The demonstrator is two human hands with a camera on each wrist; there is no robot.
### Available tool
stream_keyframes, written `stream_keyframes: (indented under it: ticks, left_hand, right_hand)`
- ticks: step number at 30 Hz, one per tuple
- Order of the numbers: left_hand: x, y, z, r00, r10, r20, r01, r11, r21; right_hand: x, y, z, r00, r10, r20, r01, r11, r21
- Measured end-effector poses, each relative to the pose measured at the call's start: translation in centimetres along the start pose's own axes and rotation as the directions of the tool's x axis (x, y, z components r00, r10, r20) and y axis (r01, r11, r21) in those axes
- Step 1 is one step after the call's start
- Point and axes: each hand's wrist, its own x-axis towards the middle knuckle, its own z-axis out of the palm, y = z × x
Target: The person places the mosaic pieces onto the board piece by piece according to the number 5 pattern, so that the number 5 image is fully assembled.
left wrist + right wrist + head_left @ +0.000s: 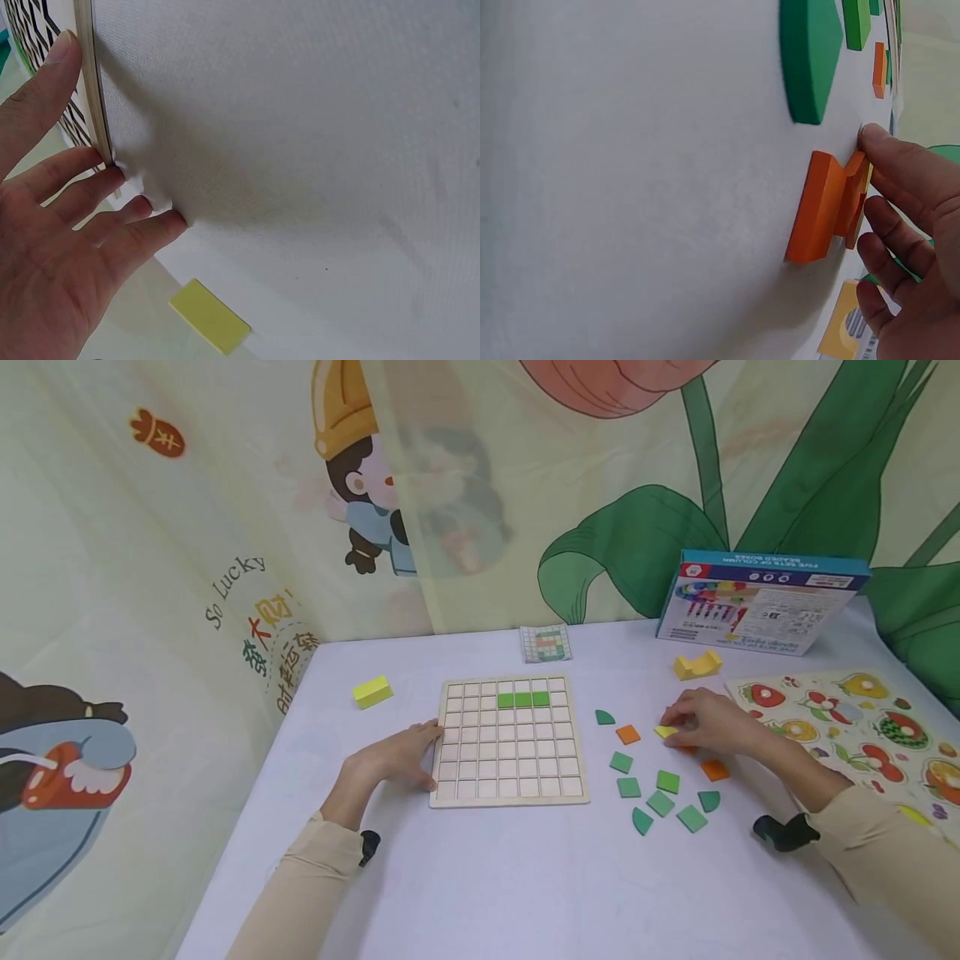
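We saw the left hand [403, 755], fingers apart, touching the pale wooden grid board [510, 749]; to its right, the right hand [716, 725] pinched a flat yellow tile [663, 732]; this picking-up step, we judged, next needed a lift.

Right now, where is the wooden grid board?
In the head view, the wooden grid board lies between the left hand, touching its left edge, and the loose tiles at right.

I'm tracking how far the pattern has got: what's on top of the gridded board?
Three green squares lie side by side on the gridded board, in the second row from its far edge. Whatever is beneath those squares is covered and cannot be seen.
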Motion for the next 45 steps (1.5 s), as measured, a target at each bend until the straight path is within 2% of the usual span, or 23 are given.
stream_keyframes:
  ticks: [7,14,23,27,33,45]
  left_hand:
    - [-0.1,-0.1,0.0,1.000,-0.002,0.003,0.002,1.000,-0.009]
    - [0.0,-0.1,0.0,1.000,0.002,-0.002,-0.002,1.000,0.000]
    - [0.2,-0.2,0.0,1.000,-0.005,0.007,0.005,1.000,0.002]
    - [0.2,-0.2,0.1,1.000,-0.003,0.009,0.003,1.000,0.000]
    - [0.3,-0.1,0.1,1.000,-0.004,0.011,0.004,1.000,-0.005]
    - [0.0,0.1,-0.2,1.000,-0.012,0.012,0.012,1.000,0.002]
  right_hand:
    - [0.9,-1.3,0.0,0.999,-0.030,-0.010,0.030,1.000,0.005]
    - [2.6,-5.4,0.8,1.000,0.004,0.017,-0.005,0.999,0.047]
    - [4.8,-11.2,3.7,0.992,-0.125,0.006,0.125,0.992,0.013]
    - [5.4,-12.9,5.0,0.984,-0.174,-0.029,0.173,0.984,-0.051]
    - [6.0,-13.8,6.3,0.984,-0.153,-0.092,0.140,0.981,-0.137]
    - [6.3,-14.3,6.8,0.982,-0.110,-0.154,0.086,0.984,-0.156]
